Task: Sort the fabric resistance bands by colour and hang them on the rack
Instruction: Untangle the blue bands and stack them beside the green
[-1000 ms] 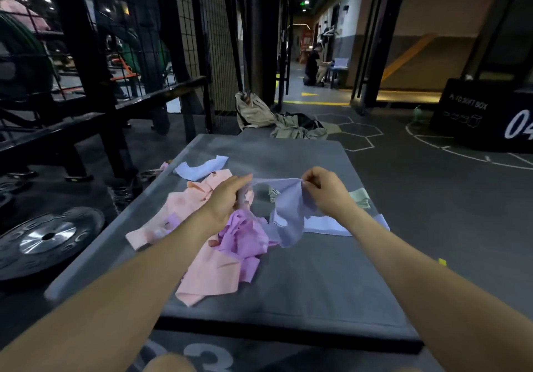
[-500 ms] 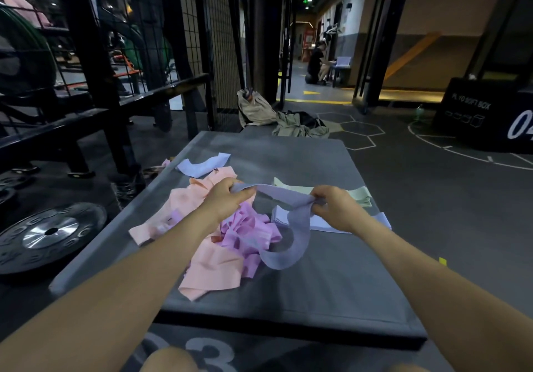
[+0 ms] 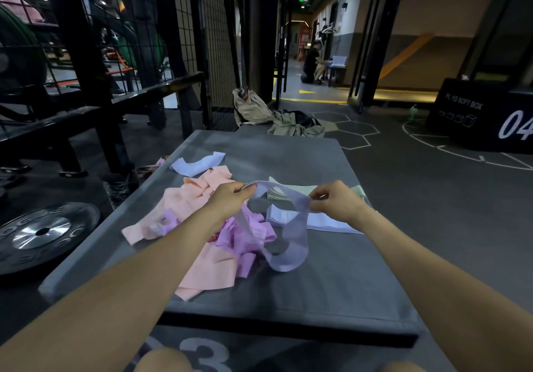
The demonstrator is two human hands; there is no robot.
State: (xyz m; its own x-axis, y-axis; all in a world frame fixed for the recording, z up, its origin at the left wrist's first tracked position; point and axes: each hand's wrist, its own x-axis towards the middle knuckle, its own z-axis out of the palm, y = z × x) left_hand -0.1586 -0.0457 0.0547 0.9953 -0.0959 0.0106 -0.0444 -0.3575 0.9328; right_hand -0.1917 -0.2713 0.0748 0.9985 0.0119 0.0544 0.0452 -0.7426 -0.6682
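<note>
Both hands stretch a lavender band above the grey mat.

Left hand (image 3: 230, 198) and right hand (image 3: 334, 201) each pinch an end of the lavender band (image 3: 291, 239); its loop sags over the mat (image 3: 346, 285) centre, beside the pink pile (image 3: 202, 204).

Left of desk (image 3: 331, 270): weight plate (image 3: 40, 234) on floor. Beyond desk: crumpled beige bag (image 3: 251, 108). Far right: black plyo box (image 3: 487, 118).

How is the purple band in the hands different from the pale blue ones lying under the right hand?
The lavender fabric band hangs as an open loop, held up by the left hand and right hand; the folded pale blue bands lie flat and stacked on the grey padded box. The first is darker, the others nearly white. Both are wide cloth strips.
</note>
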